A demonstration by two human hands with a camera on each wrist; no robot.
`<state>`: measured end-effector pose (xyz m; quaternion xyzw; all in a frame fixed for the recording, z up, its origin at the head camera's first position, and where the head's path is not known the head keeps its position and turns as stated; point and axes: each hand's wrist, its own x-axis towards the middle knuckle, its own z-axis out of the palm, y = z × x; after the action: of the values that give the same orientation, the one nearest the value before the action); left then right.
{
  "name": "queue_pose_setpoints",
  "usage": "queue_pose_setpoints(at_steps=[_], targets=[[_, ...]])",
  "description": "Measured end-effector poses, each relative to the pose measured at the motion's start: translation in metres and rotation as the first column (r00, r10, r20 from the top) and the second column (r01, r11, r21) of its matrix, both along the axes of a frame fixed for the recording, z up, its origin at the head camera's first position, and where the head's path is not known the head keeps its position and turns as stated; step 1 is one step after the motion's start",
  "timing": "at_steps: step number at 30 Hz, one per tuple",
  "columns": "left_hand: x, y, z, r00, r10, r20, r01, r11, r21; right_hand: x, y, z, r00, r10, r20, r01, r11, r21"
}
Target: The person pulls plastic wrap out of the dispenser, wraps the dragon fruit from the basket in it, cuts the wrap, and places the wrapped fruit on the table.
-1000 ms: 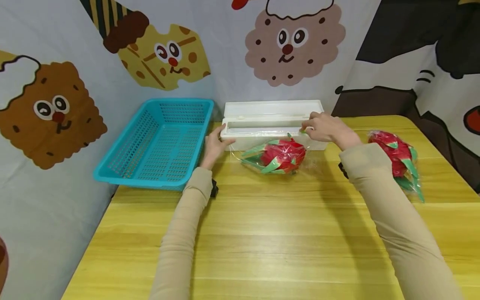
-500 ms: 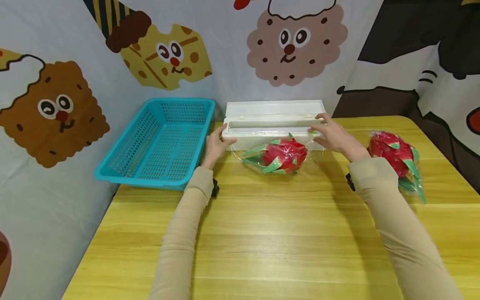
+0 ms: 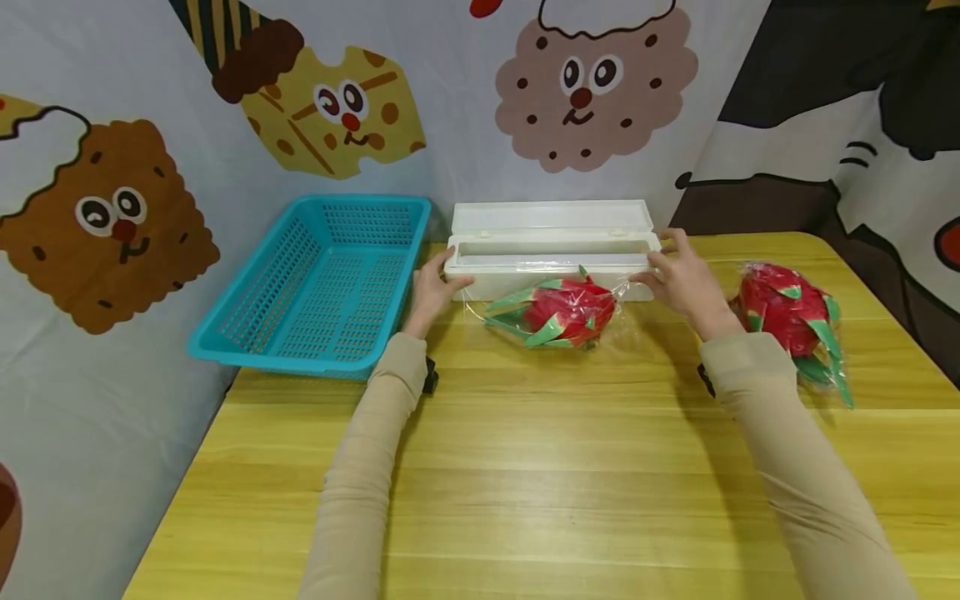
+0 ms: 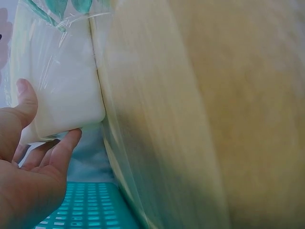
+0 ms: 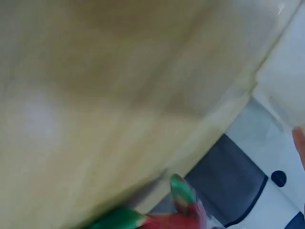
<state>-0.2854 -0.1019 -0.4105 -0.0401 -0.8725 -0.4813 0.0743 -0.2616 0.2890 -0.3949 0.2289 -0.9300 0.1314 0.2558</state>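
Observation:
A white cling film dispenser stands at the table's back with its lid raised. My left hand grips its left end, thumb on the front face and fingers round the end, as the left wrist view also shows on the dispenser. At the right end my right hand holds the corner, thumb in front. Clear film hangs down the front, where a red and green dragon fruit lies in film. In the right wrist view only a fingertip of that hand shows.
On the left sits a blue perforated basket. A second dragon fruit in clear film lies right of my right hand. Behind the wooden table hangs a cloth printed with cartoon biscuits.
My right hand has moved right from the dispenser's front edge, drawing back off the slot, and now holds the right end. My left hand has stayed in place.

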Motion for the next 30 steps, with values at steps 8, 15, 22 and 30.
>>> queue_pose_setpoints(at_steps=[8, 15, 22, 30], targets=[[0.001, 0.002, 0.001, 1.0, 0.016, -0.02, -0.017, 0.999, -0.045, 0.0, 0.003, -0.003, 0.999, -0.022, -0.044, 0.02, 0.999, -0.044], [0.007, 0.009, 0.007, 0.989, 0.011, -0.147, -0.029, 0.993, -0.115, 0.004, -0.004, -0.002, 0.996, -0.074, -0.056, 0.07, 0.995, -0.072], [0.017, 0.014, 0.013, 0.971, 0.0, -0.238, -0.039, 0.986, -0.16, 0.012, -0.015, 0.003, 0.995, 0.019, -0.093, -0.026, 0.996, -0.08], [0.032, 0.013, 0.016, 0.966, -0.065, -0.25, 0.019, 0.983, -0.183, 0.029, -0.018, 0.012, 0.998, 0.055, 0.019, -0.053, 0.994, -0.1]])
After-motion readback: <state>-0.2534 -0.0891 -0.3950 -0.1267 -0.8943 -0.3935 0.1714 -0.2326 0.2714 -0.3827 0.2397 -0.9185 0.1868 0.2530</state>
